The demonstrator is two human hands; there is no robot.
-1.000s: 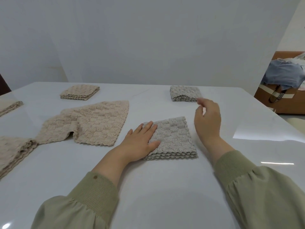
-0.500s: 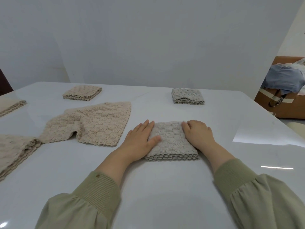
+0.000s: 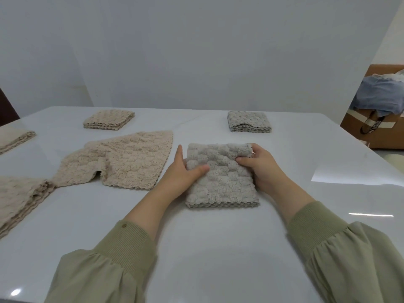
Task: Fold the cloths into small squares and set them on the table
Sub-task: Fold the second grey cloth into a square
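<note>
Step in hand: judged to be the final squaring-up of the grey cloth (image 3: 220, 180), already folded to a small thick square with its scalloped layers stacked at the near edge.
Cloth position: flat on the white table (image 3: 196, 248), straight ahead, between the 2 hands and touching both.
Left hand (image 3: 179, 176): clasps the cloth's left edge, thumb laid across the top, index finger straight along the side (remaining fingers hidden by the cloth).
Right hand (image 3: 262, 167): pinches the far right corner, thumb on top, fingers curled round the edge, corner slightly raised off the table.
Next move: probably calls for an even lift from both sides, layers kept pinched so the stack does not slide open, then a set-down on a bare patch of table; or simply a release where it lies.
Next in line: open beige cloth (image 3: 126, 162), rumpled and unfolded, just left of the left hand, not touching it.
Left margin: beige pile (image 3: 17, 197), partly out of view.
Far side: 1 folded beige square (image 3: 109, 120) at far left, 1 folded grey square (image 3: 249, 123) at far right, well apart, both seemingly finished.
</note>
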